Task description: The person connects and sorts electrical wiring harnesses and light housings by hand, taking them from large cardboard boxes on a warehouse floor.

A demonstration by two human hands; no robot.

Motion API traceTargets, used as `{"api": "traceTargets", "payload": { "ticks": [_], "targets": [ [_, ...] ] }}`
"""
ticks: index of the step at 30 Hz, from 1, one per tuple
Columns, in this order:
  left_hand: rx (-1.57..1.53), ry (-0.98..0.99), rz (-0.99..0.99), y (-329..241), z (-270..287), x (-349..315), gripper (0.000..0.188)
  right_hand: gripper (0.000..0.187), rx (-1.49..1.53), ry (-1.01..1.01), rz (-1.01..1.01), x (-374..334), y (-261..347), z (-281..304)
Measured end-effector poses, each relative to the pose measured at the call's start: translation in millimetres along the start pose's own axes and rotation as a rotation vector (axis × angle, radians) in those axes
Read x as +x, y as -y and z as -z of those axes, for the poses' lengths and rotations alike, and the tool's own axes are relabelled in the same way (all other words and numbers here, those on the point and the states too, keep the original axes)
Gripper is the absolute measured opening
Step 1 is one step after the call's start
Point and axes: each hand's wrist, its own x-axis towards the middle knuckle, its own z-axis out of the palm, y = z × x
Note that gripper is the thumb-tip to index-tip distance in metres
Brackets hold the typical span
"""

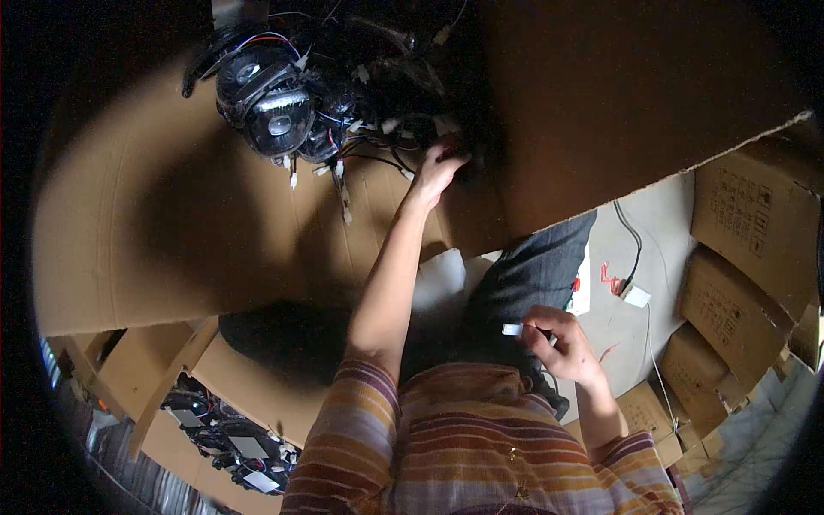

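My left hand (435,176) stretches forward over the cardboard to the edge of a dark heap. Its fingers curl in shadow, and whatever lies in them is hidden. Beside it, to the left, are round headlamps with clear lenses (279,123), black housings and thin wires ending in white connectors (347,212). Above my right thigh, my right hand (560,345) pinches a small white flat piece (512,330) between thumb and fingertips. What exactly this piece is, I cannot make out.
A big cardboard sheet (644,94) covers the work area. Stacked cartons (742,206) line the right side. On the floor lies a white power block (635,296) with cords. An open carton (232,481) at lower left holds more black lamp parts (249,446).
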Motion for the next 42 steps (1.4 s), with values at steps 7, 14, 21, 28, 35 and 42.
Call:
{"api": "traceTargets", "payload": {
  "ticks": [7,14,21,28,35,42],
  "targets": [
    [0.374,0.099,-0.427,-40.6,-28.4,-51.4,0.019,0.006,0.015,-0.016,0.082,-9.0,2.7,-4.9],
    [0.372,0.129,-0.200,-70.0,-49.4,-140.3,0.029,0.006,-0.060,0.031,0.211,-16.8,12.2,-8.6],
    [0.610,0.209,-0.357,-85.3,-50.4,-215.2,0.030,0.006,-0.113,0.065,0.317,-33.1,18.9,-16.2],
    [0.818,0.188,-0.576,-71.0,-40.9,-255.9,0.023,0.006,-0.099,0.067,0.426,-47.0,32.1,-22.8],
    [0.952,0.080,-0.901,-60.9,-43.2,-266.4,0.030,0.006,0.036,-0.047,0.357,-56.5,36.3,-36.2],
    [1.080,-0.020,-0.987,-54.3,-36.9,-270.8,0.033,0.010,0.130,-0.115,0.296,-60.2,32.6,-48.3]
  ]
}}
